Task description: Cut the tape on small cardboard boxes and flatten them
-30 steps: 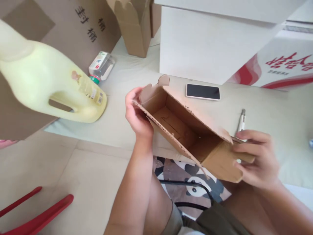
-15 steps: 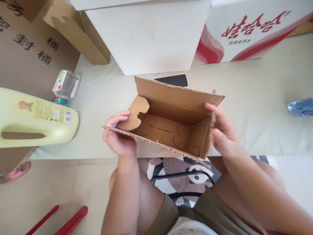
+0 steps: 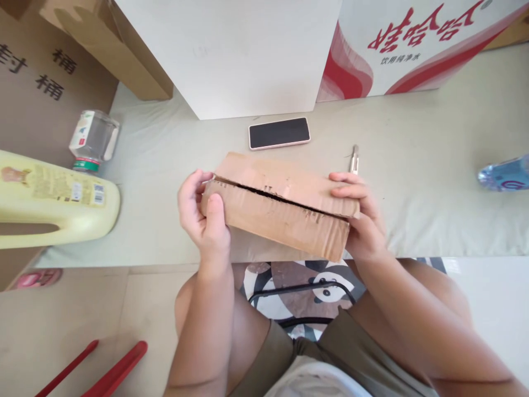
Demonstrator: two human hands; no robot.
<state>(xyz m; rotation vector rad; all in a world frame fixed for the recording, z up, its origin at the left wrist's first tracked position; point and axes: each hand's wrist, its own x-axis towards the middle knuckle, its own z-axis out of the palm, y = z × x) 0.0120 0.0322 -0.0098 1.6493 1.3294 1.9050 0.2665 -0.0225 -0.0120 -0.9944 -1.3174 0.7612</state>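
A small brown cardboard box is held between my two hands, near the front edge of the table. Its two long top flaps are folded inward, and a narrow dark gap runs between their torn edges. My left hand grips the left end, with the thumb on the near flap and the fingers round the far corner. At the right end my right hand is closed round the box, its fingers on the far flap. What lies inside the box is hidden.
Beyond the box lie a phone and a metal utility knife. White cartons stand behind. On the left are a yellow jug and a clear bottle; on the right, a water bottle.
The box was open with its flaps up and its inside showing; now both long flaps are folded down. My hands have shifted on its ends, and the phone is fully uncovered.
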